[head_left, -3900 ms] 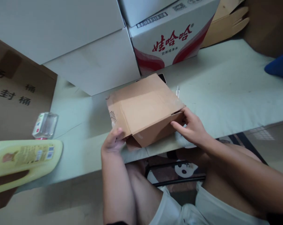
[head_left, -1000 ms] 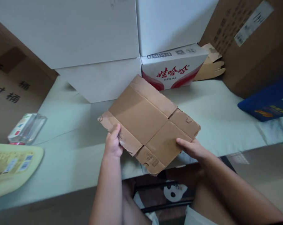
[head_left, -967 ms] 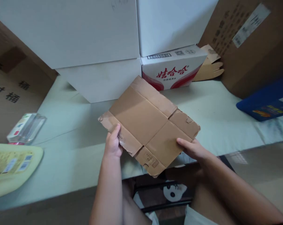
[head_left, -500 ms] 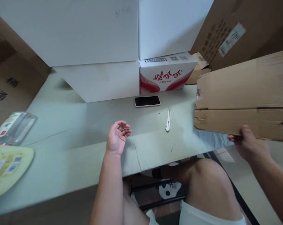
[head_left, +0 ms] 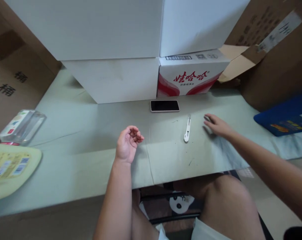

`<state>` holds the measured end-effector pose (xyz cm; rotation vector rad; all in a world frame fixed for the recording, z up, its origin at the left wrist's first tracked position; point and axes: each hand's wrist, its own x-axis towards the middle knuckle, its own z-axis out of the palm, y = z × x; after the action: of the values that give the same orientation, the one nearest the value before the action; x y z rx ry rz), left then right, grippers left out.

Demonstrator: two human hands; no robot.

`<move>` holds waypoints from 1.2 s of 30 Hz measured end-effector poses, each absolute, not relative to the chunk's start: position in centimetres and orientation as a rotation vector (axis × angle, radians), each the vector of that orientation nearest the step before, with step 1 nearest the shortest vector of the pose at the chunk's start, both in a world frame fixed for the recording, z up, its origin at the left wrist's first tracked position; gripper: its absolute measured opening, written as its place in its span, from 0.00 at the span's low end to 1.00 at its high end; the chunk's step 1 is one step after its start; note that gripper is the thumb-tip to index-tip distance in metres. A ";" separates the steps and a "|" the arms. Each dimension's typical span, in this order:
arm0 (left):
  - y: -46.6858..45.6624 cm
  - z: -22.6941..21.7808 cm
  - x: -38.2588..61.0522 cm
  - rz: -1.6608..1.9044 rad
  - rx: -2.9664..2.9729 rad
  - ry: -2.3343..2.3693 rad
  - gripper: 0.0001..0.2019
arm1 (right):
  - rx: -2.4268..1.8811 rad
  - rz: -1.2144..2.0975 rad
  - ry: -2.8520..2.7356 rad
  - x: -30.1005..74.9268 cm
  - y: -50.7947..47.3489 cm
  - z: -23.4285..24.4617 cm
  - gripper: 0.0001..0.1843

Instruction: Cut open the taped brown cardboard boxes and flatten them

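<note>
My left hand (head_left: 129,143) rests palm up near the front of the table, fingers loosely curled and holding nothing. My right hand (head_left: 216,125) hangs just over the tabletop with its fingers stretched out, also bare. Closest to it on the left lies a white utility knife (head_left: 187,129), its narrow tip pointing toward the back. Behind the knife, a phone (head_left: 164,106) with a dark screen lies flat in front of a white and red carton (head_left: 190,78).
Large white boxes (head_left: 111,80) stand along the back. A brown carton with flaps (head_left: 238,65) and a blue package (head_left: 285,116) are at right. On the left sit a clear plastic container (head_left: 24,126), a yellow pack (head_left: 16,166) and another brown carton (head_left: 13,66).
My right hand has let go of the flattened cardboard, which is out of view, and has moved left over the table. My left hand has barely moved. The view has shifted slightly.
</note>
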<state>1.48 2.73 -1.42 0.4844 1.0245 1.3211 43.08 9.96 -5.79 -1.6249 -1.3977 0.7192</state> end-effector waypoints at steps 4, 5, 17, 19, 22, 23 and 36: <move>2.5 -1.3 1.2 1.323 0.479 1.025 0.13 | -2.005 0.240 -1.889 40.5 6.8 -8.7 0.28; 2.4 -1.3 1.1 1.319 0.473 1.030 0.13 | -2.055 0.137 -1.980 40.4 6.6 -8.8 0.30; 1.7 -0.9 1.1 1.381 0.409 1.062 0.12 | -2.036 -0.046 -2.036 41.3 7.0 -9.4 0.30; 1.7 -0.9 1.0 1.386 0.401 1.060 0.12 | -2.032 -0.057 -2.049 41.3 7.0 -9.4 0.29; 1.7 -0.8 0.9 1.405 0.389 1.057 0.11 | -2.032 -0.087 -2.064 41.3 7.0 -9.3 0.29; 1.7 -0.8 0.9 1.411 0.384 1.057 0.11 | -2.034 -0.097 -2.067 41.3 7.0 -9.3 0.29; 2.0 -1.2 0.6 1.452 0.352 1.092 0.12 | -2.023 -0.073 -2.100 40.9 6.7 -8.8 0.28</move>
<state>0.57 1.98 -1.21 0.3519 1.0917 1.4521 40.92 6.65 -8.76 -2.0233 -2.0997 -0.0732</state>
